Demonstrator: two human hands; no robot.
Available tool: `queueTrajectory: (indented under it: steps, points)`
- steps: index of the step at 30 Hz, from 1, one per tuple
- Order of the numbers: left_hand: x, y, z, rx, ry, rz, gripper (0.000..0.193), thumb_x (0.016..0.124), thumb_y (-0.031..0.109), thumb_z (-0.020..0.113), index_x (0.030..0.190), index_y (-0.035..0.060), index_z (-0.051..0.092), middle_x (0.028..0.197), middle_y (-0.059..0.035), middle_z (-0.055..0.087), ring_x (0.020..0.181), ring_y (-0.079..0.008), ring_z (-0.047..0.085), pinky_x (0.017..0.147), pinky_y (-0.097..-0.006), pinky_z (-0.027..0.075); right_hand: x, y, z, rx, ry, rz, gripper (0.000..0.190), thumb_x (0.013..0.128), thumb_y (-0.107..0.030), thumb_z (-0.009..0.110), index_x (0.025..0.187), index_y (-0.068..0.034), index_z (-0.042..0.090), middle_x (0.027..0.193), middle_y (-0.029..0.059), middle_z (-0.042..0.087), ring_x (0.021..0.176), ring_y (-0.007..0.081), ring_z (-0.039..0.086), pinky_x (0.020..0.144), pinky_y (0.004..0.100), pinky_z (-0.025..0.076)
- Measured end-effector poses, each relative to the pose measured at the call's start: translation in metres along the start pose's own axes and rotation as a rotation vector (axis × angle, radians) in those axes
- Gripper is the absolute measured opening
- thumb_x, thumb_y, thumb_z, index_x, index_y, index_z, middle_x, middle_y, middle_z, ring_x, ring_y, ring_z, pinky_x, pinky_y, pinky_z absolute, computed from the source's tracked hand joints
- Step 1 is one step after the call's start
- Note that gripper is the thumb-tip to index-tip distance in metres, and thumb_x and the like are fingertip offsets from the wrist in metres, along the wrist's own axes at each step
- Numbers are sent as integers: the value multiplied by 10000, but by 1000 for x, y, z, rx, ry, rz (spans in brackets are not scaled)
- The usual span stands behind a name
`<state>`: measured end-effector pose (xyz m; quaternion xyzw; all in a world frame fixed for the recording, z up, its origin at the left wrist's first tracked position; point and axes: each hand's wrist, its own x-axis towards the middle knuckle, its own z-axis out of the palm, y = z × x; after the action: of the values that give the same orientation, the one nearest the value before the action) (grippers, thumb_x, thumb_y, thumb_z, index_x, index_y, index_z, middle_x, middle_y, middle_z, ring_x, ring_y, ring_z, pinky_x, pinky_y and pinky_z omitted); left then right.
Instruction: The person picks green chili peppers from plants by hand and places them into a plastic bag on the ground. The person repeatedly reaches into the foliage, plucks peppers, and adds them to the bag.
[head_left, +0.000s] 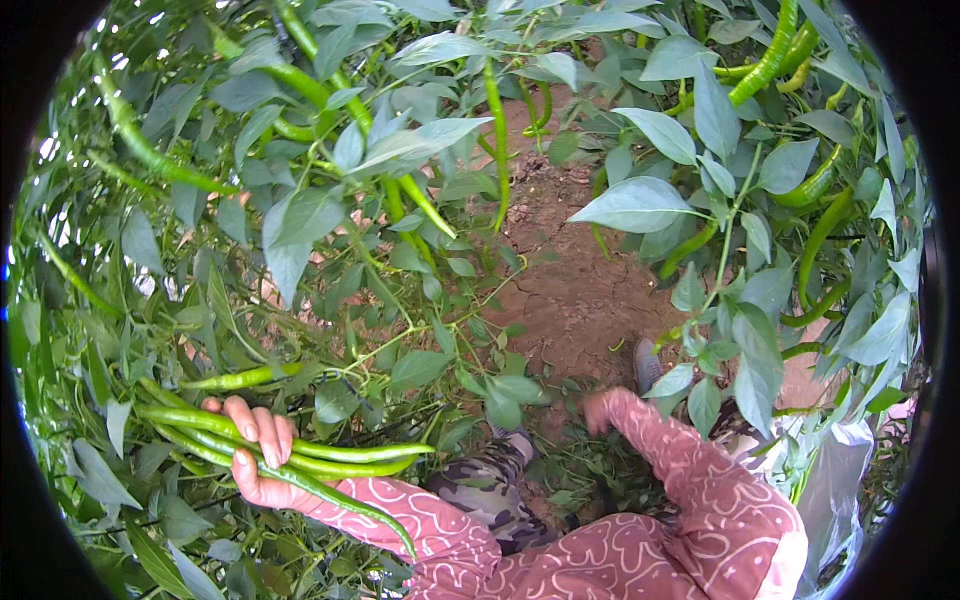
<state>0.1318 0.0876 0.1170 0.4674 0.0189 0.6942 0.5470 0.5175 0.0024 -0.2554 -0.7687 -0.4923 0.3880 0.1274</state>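
My left hand (259, 442) is closed around a bunch of several long green chili peppers (352, 452). Their ends stick out on both sides of the fingers, and one bends down across the pink patterned sleeve. Just above the fingers lies another green pepper (244, 376) among the leaves; whether it touches the hand is unclear. My right hand (598, 412) is blurred and hangs over the soil near a grey shoe (646, 365). Its fingers are too smeared to show whether they hold anything.
Pepper plants crowd both sides, with peppers hanging at the upper left (150, 146), the middle (498, 142) and the upper right (769, 60). Between them runs a strip of bare brown soil (577, 277). A clear plastic bag (832, 487) is at my right side, with green stalks or peppers beside it.
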Motion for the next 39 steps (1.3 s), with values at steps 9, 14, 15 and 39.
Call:
queueTrajectory:
  steps: [9,14,15,39]
  points:
    - [0,3,3,53,54,5,525,830,34,586,1280,-20,321,853,-98,437,551,-120,432,469,-242,389,205,-179,-106,931,63,-299,182,846,-224,642,877,-55,581,578,17,490,467,172,468,432,315,354]
    - [-2,3,3,39,85,22,521,827,27,575,1278,-19,318,849,-117,441,542,-134,434,463,-255,388,193,-203,-104,1397,-340,-421,114,905,-202,595,859,-119,533,565,-95,322,431,32,281,398,217,208]
    - [-2,2,4,39,84,30,524,832,27,569,1286,-18,311,861,-116,440,550,-132,434,469,-252,385,184,-202,-105,1279,-309,-471,120,900,-206,604,856,-113,542,564,-89,339,432,33,290,399,220,212]
    - [3,-2,20,34,178,74,515,753,50,615,1204,-31,379,810,-120,500,505,-118,460,422,-222,356,120,-250,-291,416,1119,-724,132,798,-127,581,848,-6,604,732,74,625,670,191,562,623,359,439]
